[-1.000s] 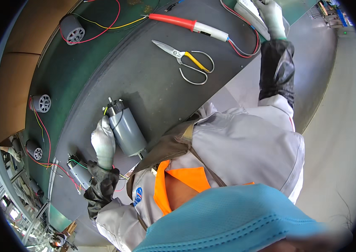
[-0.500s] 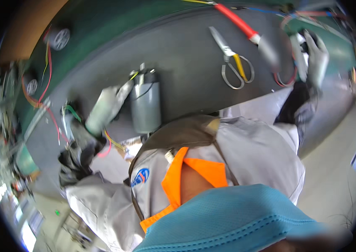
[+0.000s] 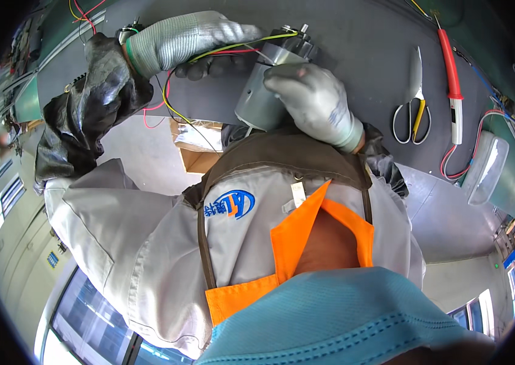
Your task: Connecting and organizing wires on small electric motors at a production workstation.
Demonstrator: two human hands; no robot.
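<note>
A grey cylindrical motor leans over the table's near edge, its terminal end with a short shaft pointing away from me. My right hand, in a grey glove, curls over the motor's right side; its fingertips are partly hidden. To the left, my gloved left hand has one finger stretched toward the terminals and the others curled below. Between them run a yellow-green wire from the motor's end and a red wire. A thin pale strip slants between the left fingertips and the motor.
Scissors with a yellow-marked handle lie to the right. Beside them is a red-and-white probe-like tool with a thin tip and cable. A whitish elongated case sits farther right. A cardboard box stands below the table's edge.
My right hand has come from the far right, near the whitish case, onto the motor. My left hand has moved from the motor's terminals to the wires. My view has turned, and the motor is tilted.
</note>
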